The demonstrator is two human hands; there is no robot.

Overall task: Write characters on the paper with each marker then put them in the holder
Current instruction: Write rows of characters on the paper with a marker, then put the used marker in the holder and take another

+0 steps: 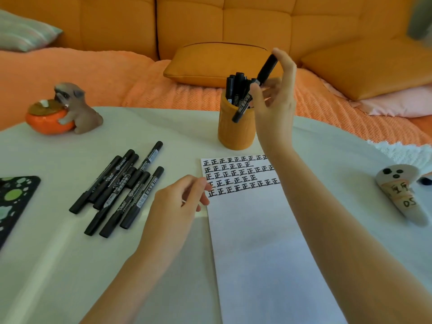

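My right hand point(275, 106) holds a black marker point(264, 73) tilted in the air, just right of the orange holder point(236, 132). Several black markers point(237, 90) stand inside the holder. The held marker's lower end hangs in front of the holder's rim. A white sheet of paper point(264, 249) lies before me, with several rows of black characters point(238, 176) across its top. My left hand point(180, 202) rests with loosely curled fingers on the paper's left edge and holds nothing. Several more black markers point(119, 185) lie in a loose pile to the left.
A white cloth point(58, 265) covers the table. A dog figurine hugging an orange pot point(63, 111) stands at the far left. A black patterned object point(14, 197) lies at the left edge. A white labelled thing point(402, 195) lies on the right. An orange sofa with cushions point(219, 64) is behind.
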